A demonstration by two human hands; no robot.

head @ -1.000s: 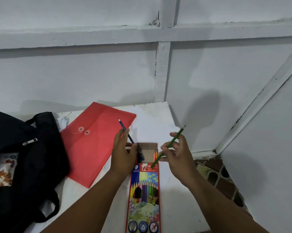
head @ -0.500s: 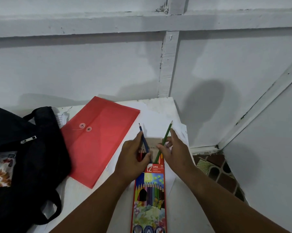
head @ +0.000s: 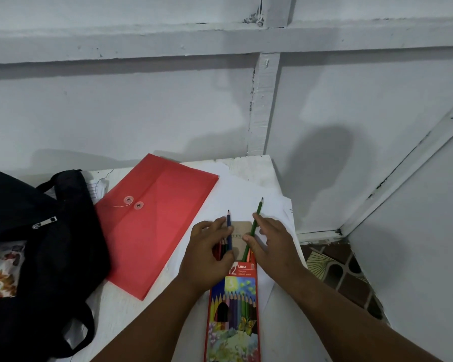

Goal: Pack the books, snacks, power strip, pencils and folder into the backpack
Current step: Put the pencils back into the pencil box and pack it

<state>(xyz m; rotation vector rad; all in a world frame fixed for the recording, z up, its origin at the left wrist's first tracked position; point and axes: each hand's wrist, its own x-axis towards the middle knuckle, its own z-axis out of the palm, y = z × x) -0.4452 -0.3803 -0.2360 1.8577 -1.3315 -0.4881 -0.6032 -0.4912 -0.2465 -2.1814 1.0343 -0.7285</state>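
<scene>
A red box of coloured pencils (head: 233,309) lies on the white table (head: 246,165), its flap end open toward the wall. My left hand (head: 207,253) pinches a blue pencil (head: 229,226) whose lower end is in the box mouth. My right hand (head: 272,246) pinches a green pencil (head: 255,223), its lower end also at the box opening. A red folder (head: 155,218) with a string clasp lies flat left of the box. The black backpack (head: 37,244) sits at the table's left, open, with a patterned item (head: 0,270) showing inside.
White paper sheets (head: 246,194) lie under the box and folder. The wall stands close behind the table. The table's right edge drops to a tiled floor (head: 343,278). A backpack strap (head: 76,335) loops over the front left of the table.
Both hands have come down toward the box. The blue and green pencils have turned more upright along the box and slid into its open end.
</scene>
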